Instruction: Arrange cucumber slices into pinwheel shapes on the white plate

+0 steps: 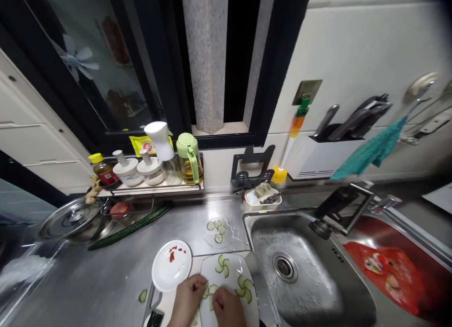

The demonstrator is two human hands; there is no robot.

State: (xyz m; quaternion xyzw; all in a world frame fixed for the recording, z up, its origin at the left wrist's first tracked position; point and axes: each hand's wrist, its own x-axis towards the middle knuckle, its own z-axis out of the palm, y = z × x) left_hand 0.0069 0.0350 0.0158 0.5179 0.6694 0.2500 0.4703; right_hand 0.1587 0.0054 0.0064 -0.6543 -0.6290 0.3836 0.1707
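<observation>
Both my hands rest on a white rectangular plate (233, 263) at the bottom centre of the steel counter. My left hand (188, 297) and my right hand (228, 308) have their fingers curled and pinched on cucumber slices (213, 289) between them. Two pinwheel groups of cucumber slices (223, 265) lie further up and to the right on the plate. A small round white plate (171, 272) with red chilli bits (173, 252) sits just left. More slices (216, 230) lie on the wet counter behind.
A long cucumber (130, 228) lies at left beside a pot lid (72, 218). Condiment bottles and jars (151, 162) stand on a rack at the back. A sink (307, 275) with a black tap (335, 209) is at right, with a red bag (384, 270) beyond.
</observation>
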